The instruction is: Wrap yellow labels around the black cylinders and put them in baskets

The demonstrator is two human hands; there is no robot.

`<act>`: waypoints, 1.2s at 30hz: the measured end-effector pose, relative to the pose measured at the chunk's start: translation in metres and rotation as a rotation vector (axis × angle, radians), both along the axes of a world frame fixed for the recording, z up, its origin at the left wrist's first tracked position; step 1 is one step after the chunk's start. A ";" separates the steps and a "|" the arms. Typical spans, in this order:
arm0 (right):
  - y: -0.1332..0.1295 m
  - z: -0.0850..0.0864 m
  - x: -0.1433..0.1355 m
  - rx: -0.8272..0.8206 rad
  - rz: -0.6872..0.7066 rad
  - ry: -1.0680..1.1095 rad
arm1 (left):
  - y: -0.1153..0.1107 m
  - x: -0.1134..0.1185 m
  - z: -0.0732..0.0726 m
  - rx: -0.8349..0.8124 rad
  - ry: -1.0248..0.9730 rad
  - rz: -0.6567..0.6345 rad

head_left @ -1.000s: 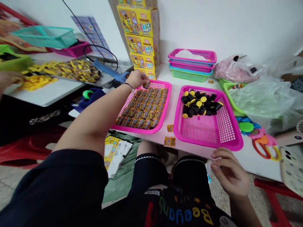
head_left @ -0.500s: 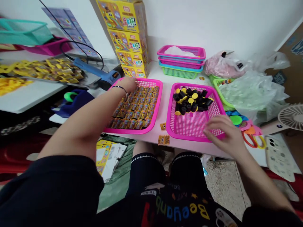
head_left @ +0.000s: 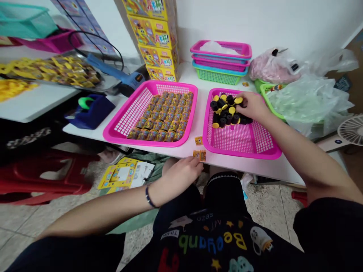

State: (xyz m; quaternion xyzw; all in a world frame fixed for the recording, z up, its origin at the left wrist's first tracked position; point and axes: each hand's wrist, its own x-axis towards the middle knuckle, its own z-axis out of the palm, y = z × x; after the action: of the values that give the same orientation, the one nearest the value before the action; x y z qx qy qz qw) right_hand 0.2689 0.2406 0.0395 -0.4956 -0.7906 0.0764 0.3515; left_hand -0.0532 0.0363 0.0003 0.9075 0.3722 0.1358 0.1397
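At the right hand (head_left: 251,105), its fingertips nearly closed, a yellow-capped cylinder (head_left: 238,100) is now being pinched in a pink basket (head_left: 241,142), while the half-curled left hand (head_left: 181,173) is touching printed labels (head_left: 202,155), its grip indiscernible.

The fingertips of the right hand (head_left: 251,105) are partly hidden among the black-and-yellow cylinders (head_left: 224,109). The uppermost printed carton (head_left: 150,5) and the handheld fan (head_left: 351,130) are cut off by the frame's edges. The contents of the knotted plastic bag (head_left: 275,68) are blurred by its film.
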 end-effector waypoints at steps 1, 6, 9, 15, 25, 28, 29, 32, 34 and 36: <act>-0.009 0.003 -0.003 -0.002 0.002 0.019 | 0.001 0.002 -0.010 0.016 0.046 0.039; -0.095 0.029 -0.032 0.020 0.131 0.063 | 0.005 0.008 -0.034 0.001 0.181 0.102; -0.162 0.038 -0.047 0.171 0.320 0.140 | 0.002 0.005 -0.034 -0.009 0.194 0.086; -0.247 0.009 -0.051 0.017 0.291 0.466 | 0.008 -0.004 -0.031 -0.033 0.154 0.128; -0.266 -0.054 -0.051 -0.202 0.134 0.737 | -0.022 0.008 -0.030 -0.033 -0.681 0.458; -0.265 -0.051 -0.058 -0.192 0.131 0.799 | -0.033 0.016 -0.025 -0.162 -0.895 0.320; -0.265 -0.048 -0.061 -0.188 0.134 0.820 | -0.035 0.018 -0.024 -0.211 -0.951 0.296; -0.263 -0.040 -0.072 -0.165 0.146 0.869 | -0.041 0.023 -0.025 -0.341 -1.006 0.273; -0.261 -0.034 -0.078 -0.149 0.139 0.894 | -0.044 0.024 -0.026 -0.362 -0.948 0.267; -0.260 -0.030 -0.082 -0.149 0.113 0.910 | -0.047 0.024 -0.025 -0.359 -0.872 0.260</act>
State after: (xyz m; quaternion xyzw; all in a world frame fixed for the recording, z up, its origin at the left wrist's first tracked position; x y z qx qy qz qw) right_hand 0.1866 -0.0189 0.0098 -0.3918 -0.5741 0.3615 0.6215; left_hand -0.0287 -0.0109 -0.0251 0.6737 0.4066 0.4534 0.4187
